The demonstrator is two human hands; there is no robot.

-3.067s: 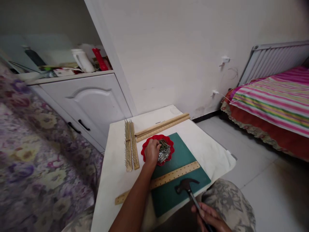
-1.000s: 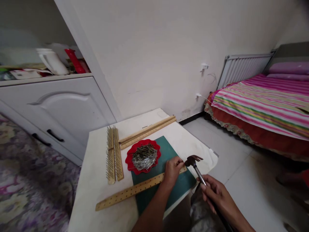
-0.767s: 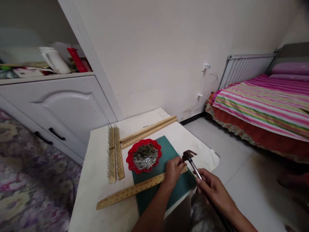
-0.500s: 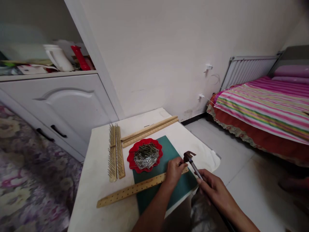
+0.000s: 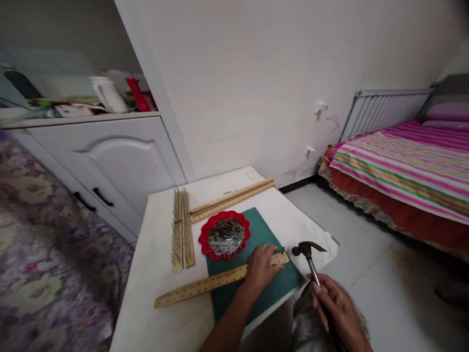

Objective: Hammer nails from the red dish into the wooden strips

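Observation:
My left hand point(image 5: 262, 266) straddles a long wooden strip point(image 5: 203, 286) dotted with small dark holes. Its thumb lies by the near edge and its fingers by the far edge, holding the strip down. Near the right end, just beyond those fingertips, a nail point(image 5: 283, 251) stands upright in the wood. My right hand point(image 5: 337, 303) is closed around the handle of a claw hammer point(image 5: 311, 261), whose head is raised to the right of the nail, apart from it. Behind the strip, a red scalloped dish point(image 5: 205, 239) holds a heap of nails point(image 5: 227, 237).
A green mat point(image 5: 256, 222) lies under part of the strip on the white table point(image 5: 137, 293). Two nail-studded strips point(image 5: 182, 230) lie at left, more wooden strips point(image 5: 232, 198) at the back. A cabinet point(image 5: 120, 161) stands left, a bed point(image 5: 395, 161) right.
My left fingers have let go of the nail, which now stands alone, and spread over the strip. The hammer has moved right, away from the nail. The view has shifted slightly.

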